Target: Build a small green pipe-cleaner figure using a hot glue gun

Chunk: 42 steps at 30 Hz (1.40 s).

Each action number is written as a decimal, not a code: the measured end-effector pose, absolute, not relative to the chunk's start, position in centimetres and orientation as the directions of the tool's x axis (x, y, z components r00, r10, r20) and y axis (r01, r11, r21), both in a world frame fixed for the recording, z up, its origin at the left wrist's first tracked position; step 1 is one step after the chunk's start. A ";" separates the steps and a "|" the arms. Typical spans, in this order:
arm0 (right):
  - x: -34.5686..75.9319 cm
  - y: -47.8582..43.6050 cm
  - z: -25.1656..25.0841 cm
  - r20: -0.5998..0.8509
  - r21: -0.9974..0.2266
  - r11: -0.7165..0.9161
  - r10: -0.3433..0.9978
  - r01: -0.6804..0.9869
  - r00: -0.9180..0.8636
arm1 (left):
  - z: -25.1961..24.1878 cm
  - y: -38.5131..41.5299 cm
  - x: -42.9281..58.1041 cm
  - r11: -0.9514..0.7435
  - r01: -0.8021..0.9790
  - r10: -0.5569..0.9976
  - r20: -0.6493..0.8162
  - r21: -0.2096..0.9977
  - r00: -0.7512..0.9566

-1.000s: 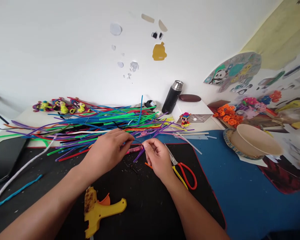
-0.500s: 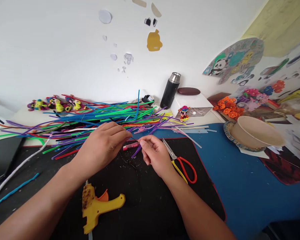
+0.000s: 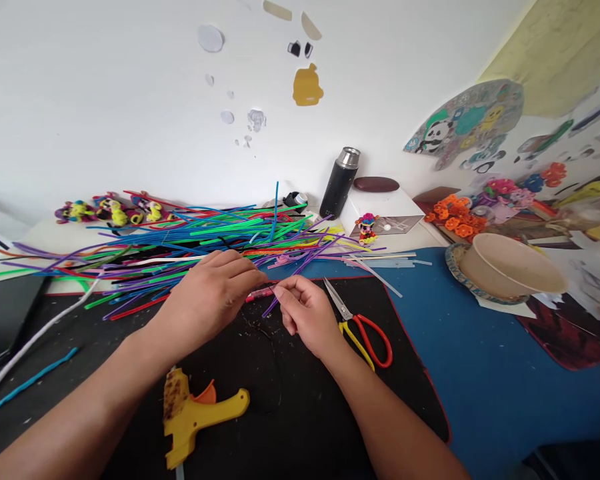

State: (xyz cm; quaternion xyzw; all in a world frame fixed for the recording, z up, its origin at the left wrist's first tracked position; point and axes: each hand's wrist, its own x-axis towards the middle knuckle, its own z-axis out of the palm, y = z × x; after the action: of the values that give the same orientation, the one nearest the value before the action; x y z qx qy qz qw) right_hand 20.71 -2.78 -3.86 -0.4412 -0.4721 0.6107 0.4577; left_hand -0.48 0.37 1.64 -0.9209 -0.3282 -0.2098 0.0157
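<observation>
Above the black mat (image 3: 300,413), my left hand (image 3: 215,287) is closed in a pinch, palm down. Facing it, my right hand (image 3: 307,310) pinches with thumb and forefinger. Between the fingertips runs a thin dark strand (image 3: 272,288), mostly hidden by the fingers; its exact kind is too small to tell. Just behind the hands lie a pink-red tube-like item (image 3: 259,293) and purple pipe cleaners (image 3: 300,267). Scissors (image 3: 363,333) with red and yellow handles rest, blades parted, right of my right hand. Below my left hand lies a yellow glue gun (image 3: 195,413) with an orange trigger.
A heap of coloured pipe cleaners (image 3: 180,233) spreads along the back. Small fuzzy figures (image 3: 115,209) lie behind it. A black flask (image 3: 339,187) leans by a white box (image 3: 410,212). A bowl (image 3: 517,263) stands at right, a dark phone-like slab (image 3: 7,317) at left.
Both hands have come slightly closer together, the left shifting a little right and down. Less of the thin strand shows between them. The things on the table have stayed put.
</observation>
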 end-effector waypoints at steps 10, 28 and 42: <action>20.7 -2.7 -4.3 -0.110 -0.978 -0.138 0.979 -0.160 -0.172 | 1.3 0.5 -0.7 -0.768 0.629 0.617 0.401 0.120 0.677; 21.7 -2.1 -3.9 -0.068 -0.966 -0.081 0.996 -0.247 -0.060 | 0.6 0.4 -0.3 -0.771 0.606 0.623 0.434 0.198 0.651; 22.1 -1.8 -3.9 -0.063 -0.975 -0.090 0.988 -0.202 -0.138 | 0.8 0.0 0.0 -0.750 0.596 0.657 0.421 0.285 0.625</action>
State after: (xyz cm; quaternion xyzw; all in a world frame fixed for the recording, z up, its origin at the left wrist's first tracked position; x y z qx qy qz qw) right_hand 22.11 -1.84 -3.93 -0.4302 -0.4570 0.6001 0.4960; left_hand 0.01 -0.04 0.79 -0.8995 -0.3484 -0.2570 -0.0591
